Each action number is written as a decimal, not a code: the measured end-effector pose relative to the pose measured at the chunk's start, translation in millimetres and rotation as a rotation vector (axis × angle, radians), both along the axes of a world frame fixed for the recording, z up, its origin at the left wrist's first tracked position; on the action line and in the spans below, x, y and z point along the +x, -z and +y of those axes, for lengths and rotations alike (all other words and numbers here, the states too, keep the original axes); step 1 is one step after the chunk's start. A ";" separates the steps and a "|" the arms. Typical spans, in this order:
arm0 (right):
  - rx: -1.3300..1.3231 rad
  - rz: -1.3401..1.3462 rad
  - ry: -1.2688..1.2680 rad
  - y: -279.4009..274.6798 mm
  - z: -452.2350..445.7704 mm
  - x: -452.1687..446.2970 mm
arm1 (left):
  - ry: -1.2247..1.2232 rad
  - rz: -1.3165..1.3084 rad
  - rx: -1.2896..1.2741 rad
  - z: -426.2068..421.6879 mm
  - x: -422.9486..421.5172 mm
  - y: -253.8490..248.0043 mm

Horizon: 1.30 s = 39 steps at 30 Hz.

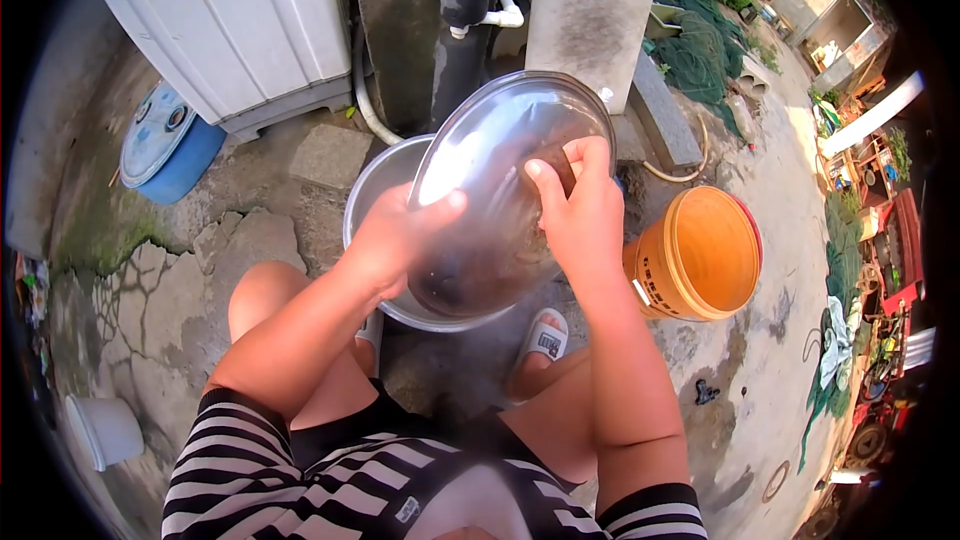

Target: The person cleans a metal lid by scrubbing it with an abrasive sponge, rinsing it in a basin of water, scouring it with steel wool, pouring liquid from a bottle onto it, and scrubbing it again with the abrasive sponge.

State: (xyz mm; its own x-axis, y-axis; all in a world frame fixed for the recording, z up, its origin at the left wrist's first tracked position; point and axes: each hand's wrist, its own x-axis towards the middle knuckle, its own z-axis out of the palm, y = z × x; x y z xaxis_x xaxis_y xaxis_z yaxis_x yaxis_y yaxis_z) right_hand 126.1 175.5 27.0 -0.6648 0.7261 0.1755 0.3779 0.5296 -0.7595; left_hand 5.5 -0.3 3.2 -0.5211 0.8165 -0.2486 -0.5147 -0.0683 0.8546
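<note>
A shiny round metal lid or shallow pan [490, 155] is tilted above a larger metal basin [385, 180] on the ground. My left hand [400, 240] grips its left edge, with the thumb lying over the face. At the right side, my right hand [580, 200] pinches a brown pad or scrubber [552, 168] between thumb and fingers against the metal surface. The lower part of the surface looks dark and smeared.
An orange bucket [715, 255] stands right of the basin. A white tap [500, 18] juts from a dark pipe ahead. A blue drum [172, 145] and white bucket [105, 432] are at left. A stone block [665, 115] lies ahead right.
</note>
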 end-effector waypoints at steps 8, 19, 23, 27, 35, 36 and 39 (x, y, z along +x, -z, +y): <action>0.028 -0.026 0.005 0.4 2.0 -1.8 | 0.014 -0.014 0.006 -0.2 -1.1 -0.1; -0.013 0.077 0.028 3.5 9.2 0.1 | 0.004 -0.028 0.021 -1.1 -1.6 -1.1; -0.029 0.082 0.002 3.2 12.0 2.9 | -0.033 -0.023 0.021 -0.3 -1.2 -1.0; -0.008 0.023 -0.046 5.8 9.3 4.0 | -0.025 -0.075 0.035 -0.8 -3.2 -2.2; 0.022 -0.064 -0.030 -4.7 9.2 5.4 | -0.063 -0.100 0.017 -0.4 -4.1 -5.0; 0.055 -0.057 -0.044 -1.1 10.8 6.1 | -0.064 -0.103 0.017 -0.4 -4.3 -5.3; 0.057 -0.058 -0.037 3.0 10.1 5.4 | -0.067 -0.111 0.015 -0.4 -3.8 -5.7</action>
